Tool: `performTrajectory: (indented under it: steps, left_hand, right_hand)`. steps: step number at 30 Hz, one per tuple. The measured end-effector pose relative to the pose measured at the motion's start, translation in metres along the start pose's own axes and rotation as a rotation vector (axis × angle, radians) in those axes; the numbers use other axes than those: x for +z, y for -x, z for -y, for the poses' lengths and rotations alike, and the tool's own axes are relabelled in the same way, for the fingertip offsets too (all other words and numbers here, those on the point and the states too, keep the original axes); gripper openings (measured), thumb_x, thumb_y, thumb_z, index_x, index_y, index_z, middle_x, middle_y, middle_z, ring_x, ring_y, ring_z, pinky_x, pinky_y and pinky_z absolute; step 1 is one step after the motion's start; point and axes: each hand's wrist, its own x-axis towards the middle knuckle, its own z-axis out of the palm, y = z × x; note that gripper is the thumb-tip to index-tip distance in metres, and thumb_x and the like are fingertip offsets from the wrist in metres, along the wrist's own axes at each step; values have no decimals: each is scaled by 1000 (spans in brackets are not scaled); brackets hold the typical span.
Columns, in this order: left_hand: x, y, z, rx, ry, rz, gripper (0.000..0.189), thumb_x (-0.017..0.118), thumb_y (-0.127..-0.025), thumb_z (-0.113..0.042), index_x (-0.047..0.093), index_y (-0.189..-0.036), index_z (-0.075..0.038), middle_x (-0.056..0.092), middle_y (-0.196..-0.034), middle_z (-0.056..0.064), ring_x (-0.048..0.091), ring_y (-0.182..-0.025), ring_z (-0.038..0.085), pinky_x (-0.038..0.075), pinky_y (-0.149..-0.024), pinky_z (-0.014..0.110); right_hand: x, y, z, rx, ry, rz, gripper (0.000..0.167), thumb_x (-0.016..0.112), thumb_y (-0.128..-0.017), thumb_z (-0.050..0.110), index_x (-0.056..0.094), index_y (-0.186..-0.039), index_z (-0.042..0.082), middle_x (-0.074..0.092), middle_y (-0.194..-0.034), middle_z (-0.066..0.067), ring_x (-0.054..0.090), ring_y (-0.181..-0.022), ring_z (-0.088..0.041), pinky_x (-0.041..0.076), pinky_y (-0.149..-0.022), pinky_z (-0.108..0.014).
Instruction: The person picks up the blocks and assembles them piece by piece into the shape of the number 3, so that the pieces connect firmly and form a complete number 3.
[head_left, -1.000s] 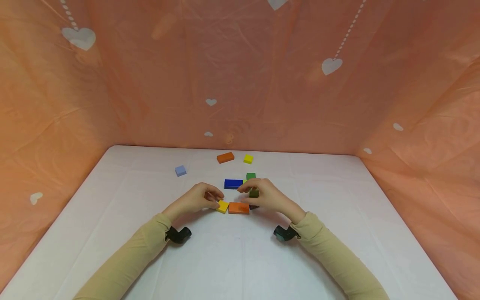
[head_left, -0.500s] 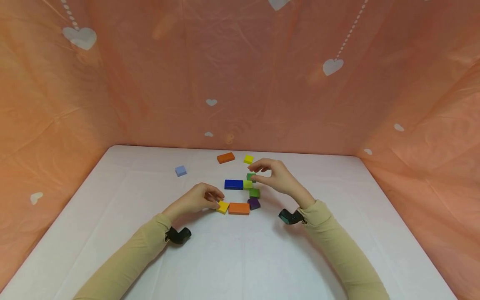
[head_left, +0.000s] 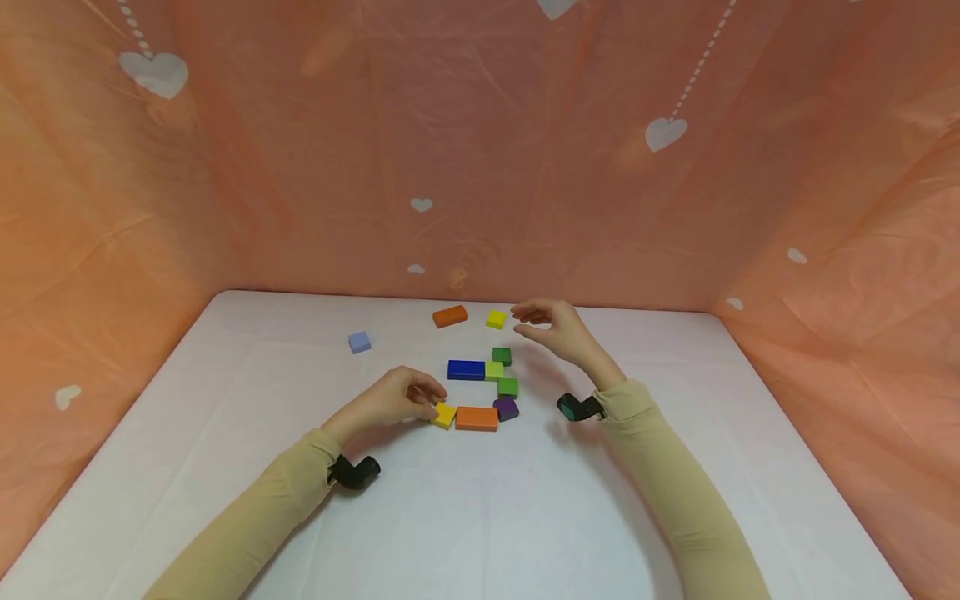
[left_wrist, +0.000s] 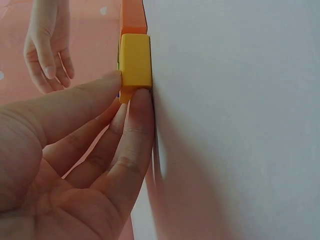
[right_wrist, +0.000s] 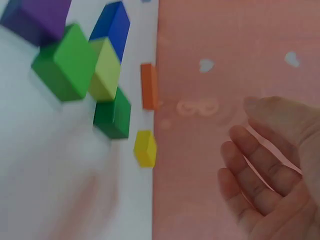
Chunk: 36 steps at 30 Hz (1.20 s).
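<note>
My left hand (head_left: 393, 394) pinches the near end of a yellow-orange block (left_wrist: 136, 61) between thumb and a finger. That block butts against an orange block (head_left: 476, 419) on the table. A purple block (head_left: 506, 408) sits at the orange one's right end, turned a little. Behind it come a green block (head_left: 507, 387), a light-green block (head_left: 493, 371) joined to a long blue block (head_left: 466, 370), and a darker green block (head_left: 502, 356). My right hand (head_left: 555, 329) hovers with nothing in its loosely bent fingers, just right of a yellow block (head_left: 496, 320).
Another orange block (head_left: 450, 316) lies near the table's back edge, and a pale blue block (head_left: 360, 342) lies farther left. Orange sheeting with white hearts (head_left: 666, 133) rises around the white table (head_left: 480, 517) at back and sides.
My right hand has moved away from over the green and purple blocks, back and right toward the rear yellow block, uncovering the row. My left hand stays at the yellow-orange block.
</note>
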Motion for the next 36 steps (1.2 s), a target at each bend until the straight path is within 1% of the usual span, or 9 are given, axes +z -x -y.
performTrajectory:
  steps: [5, 7, 11, 17, 24, 29, 33, 36]
  left_hand:
    - [0, 1, 1, -6, 1, -1, 23, 72, -83, -1, 68, -106, 1, 67, -98, 6, 59, -79, 16, 52, -73, 27]
    - [1, 1, 2, -9, 0, -3, 23, 71, -83, -1, 68, -106, 1, 67, -98, 6, 59, -78, 16, 52, -72, 27]
    - [0, 2, 0, 11, -14, -1, 23, 71, -84, 0, 68, -107, 2, 68, -98, 6, 60, -78, 16, 52, -71, 27]
    - [-1, 4, -3, -4, 2, 1, 23, 71, -84, 0, 68, -106, 1, 68, -99, 6, 60, -80, 16, 52, -73, 28]
    - [0, 5, -2, -11, 15, 11, 24, 71, -83, -1, 68, -107, 1, 67, -99, 6, 59, -80, 17, 52, -73, 27]
    - [0, 5, -1, -9, 22, 15, 24, 71, -84, -1, 68, -107, 1, 68, -99, 7, 60, -80, 17, 52, -74, 28]
    - [0, 5, -2, -12, 18, 16, 24, 72, -84, -1, 68, -107, 1, 68, -100, 7, 60, -80, 17, 52, -74, 28]
    - [0, 6, -3, -23, 11, 18, 24, 72, -84, -2, 68, -107, 0, 68, -99, 6, 61, -80, 17, 52, -74, 28]
  right_hand:
    - [1, -11, -13, 32, 17, 14, 27, 71, -85, 4, 66, -111, -4, 64, -111, -23, 61, -101, -31, 47, -92, -45]
    - [2, -15, -17, 51, 31, 29, 30, 71, -86, 5, 64, -113, -6, 63, -113, -25, 61, -102, -32, 46, -93, -44]
    - [4, -23, -23, 95, 51, 49, 36, 70, -86, 5, 61, -118, -8, 61, -116, -25, 59, -105, -34, 45, -94, -43]
    - [10, -32, -31, 161, 60, 53, 38, 71, -85, 5, 60, -119, -8, 61, -117, -23, 58, -107, -34, 45, -94, -42]
    - [14, -36, -37, 267, 9, 65, 45, 71, -86, 6, 55, -125, -8, 58, -121, -22, 58, -110, -35, 47, -93, -41]
    - [14, -37, -39, 332, 16, 83, 46, 70, -87, 8, 53, -128, -6, 57, -124, -20, 57, -112, -34, 46, -94, -41]
    - [13, -38, -40, 354, 21, 100, 45, 70, -88, 9, 55, -128, -5, 57, -124, -20, 56, -113, -34, 46, -94, -41]
    - [14, -39, -41, 341, 11, 108, 45, 69, -87, 7, 55, -127, -7, 57, -124, -22, 56, -112, -36, 46, -94, -41]
